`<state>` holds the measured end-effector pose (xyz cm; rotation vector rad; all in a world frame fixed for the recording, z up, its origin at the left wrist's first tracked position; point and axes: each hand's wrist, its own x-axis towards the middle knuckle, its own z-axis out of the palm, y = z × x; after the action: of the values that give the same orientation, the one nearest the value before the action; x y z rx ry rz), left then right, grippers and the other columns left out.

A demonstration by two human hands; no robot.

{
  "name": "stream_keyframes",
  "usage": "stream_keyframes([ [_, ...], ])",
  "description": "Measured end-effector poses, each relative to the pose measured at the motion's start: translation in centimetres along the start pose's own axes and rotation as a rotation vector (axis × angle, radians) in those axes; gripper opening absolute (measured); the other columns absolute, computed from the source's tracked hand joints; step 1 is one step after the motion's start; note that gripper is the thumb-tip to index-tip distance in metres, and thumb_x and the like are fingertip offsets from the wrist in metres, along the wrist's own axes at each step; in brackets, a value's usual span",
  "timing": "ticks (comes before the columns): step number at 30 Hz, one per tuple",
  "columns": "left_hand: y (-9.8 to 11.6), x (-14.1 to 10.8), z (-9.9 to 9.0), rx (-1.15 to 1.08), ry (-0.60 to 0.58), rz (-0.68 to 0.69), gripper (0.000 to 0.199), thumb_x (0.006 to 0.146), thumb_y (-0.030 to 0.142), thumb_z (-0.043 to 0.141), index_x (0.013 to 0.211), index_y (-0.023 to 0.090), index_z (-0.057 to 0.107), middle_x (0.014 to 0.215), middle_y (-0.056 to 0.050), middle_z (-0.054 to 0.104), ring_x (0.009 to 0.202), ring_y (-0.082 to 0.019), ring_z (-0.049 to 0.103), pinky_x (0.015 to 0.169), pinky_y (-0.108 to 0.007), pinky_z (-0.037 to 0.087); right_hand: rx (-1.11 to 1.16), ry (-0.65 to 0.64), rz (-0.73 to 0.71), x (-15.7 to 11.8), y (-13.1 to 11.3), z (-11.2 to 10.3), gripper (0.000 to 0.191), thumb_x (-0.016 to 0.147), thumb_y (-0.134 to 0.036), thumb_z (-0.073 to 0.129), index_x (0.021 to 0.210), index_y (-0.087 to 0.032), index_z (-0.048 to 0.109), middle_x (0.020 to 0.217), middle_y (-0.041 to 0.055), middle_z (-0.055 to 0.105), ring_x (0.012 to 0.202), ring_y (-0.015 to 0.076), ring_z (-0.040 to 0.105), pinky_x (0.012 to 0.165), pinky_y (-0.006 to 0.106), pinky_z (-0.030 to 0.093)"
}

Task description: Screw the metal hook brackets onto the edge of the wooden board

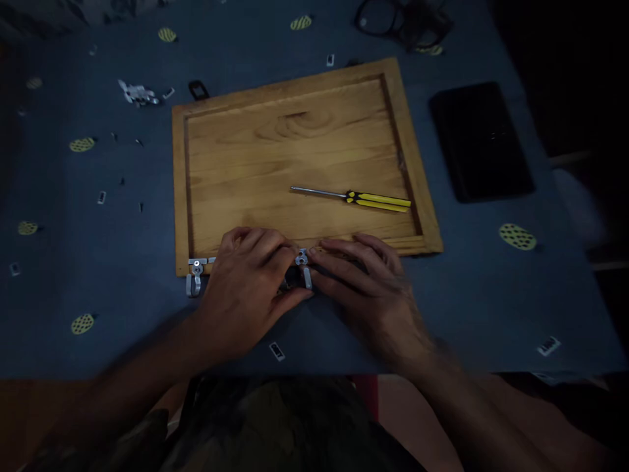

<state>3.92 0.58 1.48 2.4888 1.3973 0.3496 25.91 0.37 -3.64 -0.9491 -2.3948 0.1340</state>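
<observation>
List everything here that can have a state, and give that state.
Wooden framed panel: flat, recessed side up
Yellow-and-black screwdriver: lying on the panel, unheld
Left metal hook: at the panel's near edge, screw head showing
Middle metal hook: between the hands
Small screws: loose on the tablecloth
Black tablet: lying flat, dark
Left hand: fingers bent
Right hand: fingers bent

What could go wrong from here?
The metal hook between the left hand and right hand might shift at the near edge of the wooden panel. The small screw-like bits, loose on the blue cloth, could get brushed away and lost. The screwdriver lying on the panel might slide if that gets tilted.
</observation>
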Motion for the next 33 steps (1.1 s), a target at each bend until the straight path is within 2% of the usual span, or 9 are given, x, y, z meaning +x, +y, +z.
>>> stream_keyframes([
  [8, 0.13, 0.01, -0.25, 0.007, -0.011, -0.007, 0.028, 0.098, 0.037, 0.073, 0.111, 0.013, 0.070, 0.114, -0.010, 0.073, 0.107, -0.030, 0.068, 0.099, -0.050, 0.048, -0.005, -0.003, 0.023, -0.13, -0.06, 0.13, 0.029, 0.106, -0.013, 0.048, 0.118, -0.029, 0.069, 0.124, -0.0019, 0.079, 0.128, 0.0204, 0.066, 0.115, 0.048, 0.047],
  [17, 0.13, 0.12, -0.15, 0.030, -0.015, -0.003, 0.027, 0.098, 0.039, 0.072, 0.111, 0.016, 0.068, 0.112, -0.008, 0.073, 0.105, -0.029, 0.068, 0.097, -0.052, 0.051, -0.021, 0.012, 0.003, 0.19, 0.00, -0.15, 0.031, 0.103, -0.008, 0.051, 0.114, -0.030, 0.070, 0.121, -0.0018, 0.081, 0.123, 0.0222, 0.071, 0.108, 0.050, 0.054],
  [23, -0.03, 0.03, -0.04, -0.002, 0.000, 0.002, 0.023, 0.107, 0.042, 0.053, 0.109, 0.023, 0.067, 0.110, -0.006, 0.072, 0.104, -0.029, 0.069, 0.094, -0.056, 0.056, -0.007, -0.002, -0.002, 0.14, 0.03, -0.21, 0.039, 0.101, -0.003, 0.045, 0.120, -0.028, 0.068, 0.125, 0.0007, 0.080, 0.126, 0.0229, 0.071, 0.115, 0.047, 0.050],
  [27, -0.09, 0.07, 0.06, 0.005, 0.012, -0.017, 0.013, 0.101, 0.038, 0.064, 0.105, 0.027, 0.067, 0.108, -0.006, 0.073, 0.103, -0.030, 0.071, 0.092, -0.057, 0.058, 0.022, 0.014, -0.001, -0.01, 0.14, -0.20, 0.041, 0.100, -0.005, 0.045, 0.123, -0.030, 0.067, 0.126, 0.0010, 0.080, 0.127, 0.0218, 0.071, 0.119, 0.045, 0.050],
  [30, -0.16, 0.09, 0.07, 0.026, 0.008, -0.001, 0.016, 0.099, 0.039, 0.069, 0.104, 0.024, 0.067, 0.108, -0.006, 0.073, 0.104, -0.031, 0.071, 0.094, -0.057, 0.059, 0.054, 0.031, 0.013, -0.22, 0.30, -0.16, 0.045, 0.100, -0.004, 0.045, 0.128, -0.032, 0.066, 0.128, 0.0008, 0.080, 0.128, 0.0216, 0.071, 0.120, 0.046, 0.049],
  [33, -0.15, 0.03, 0.05, 0.037, 0.006, -0.007, 0.019, 0.097, 0.040, 0.073, 0.103, 0.023, 0.067, 0.108, -0.006, 0.073, 0.104, -0.031, 0.071, 0.094, -0.056, 0.058, 0.066, 0.063, -0.016, -0.35, 0.48, -0.14, 0.041, 0.101, -0.006, 0.049, 0.130, -0.029, 0.066, 0.128, 0.0033, 0.080, 0.127, 0.0219, 0.072, 0.119, 0.043, 0.050],
])
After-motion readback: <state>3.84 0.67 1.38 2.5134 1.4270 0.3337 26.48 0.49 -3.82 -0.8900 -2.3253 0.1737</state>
